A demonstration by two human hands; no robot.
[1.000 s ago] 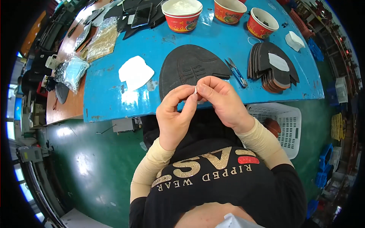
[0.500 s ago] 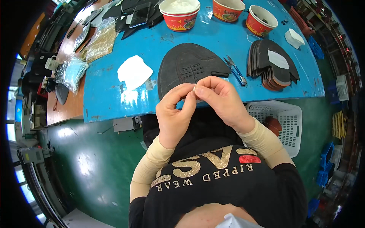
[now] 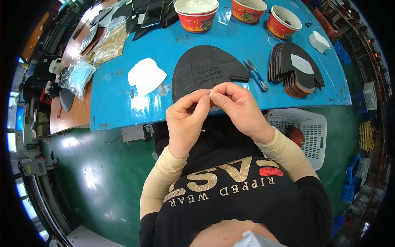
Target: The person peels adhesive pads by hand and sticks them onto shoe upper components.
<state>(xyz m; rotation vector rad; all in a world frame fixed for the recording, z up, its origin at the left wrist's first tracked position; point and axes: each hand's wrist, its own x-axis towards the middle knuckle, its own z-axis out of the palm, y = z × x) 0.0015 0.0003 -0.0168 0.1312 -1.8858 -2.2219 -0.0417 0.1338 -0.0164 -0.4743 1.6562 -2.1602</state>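
Just over the table's front edge, my left hand (image 3: 187, 117) and my right hand (image 3: 240, 109) meet fingertip to fingertip. Both are closed in a pinch on a tiny whitish piece (image 3: 211, 94), too small to name and mostly covered by the fingers. Behind them lies a dark, rounded flat piece (image 3: 205, 68) with raised lines and a cross pattern, its near edge partly hidden by my hands. Blue-handled thread snips (image 3: 256, 76) rest to the right of it. Further right stands a stack of dark cut pieces (image 3: 294, 70) with brown edges and a white patch on top.
Three red paper bowls (image 3: 196, 20) line the far side of the blue table (image 3: 111, 103). White paper (image 3: 147, 77) lies at left, a crumpled white wad (image 3: 319, 41) at right. Plastic bags (image 3: 78, 78) cover the brown table. Below the right edge stands a white basket (image 3: 308, 136).
My left hand has lowered slightly and shifted a little to the left. The fingertips of both hands stay together, and the things on the table lie as before.
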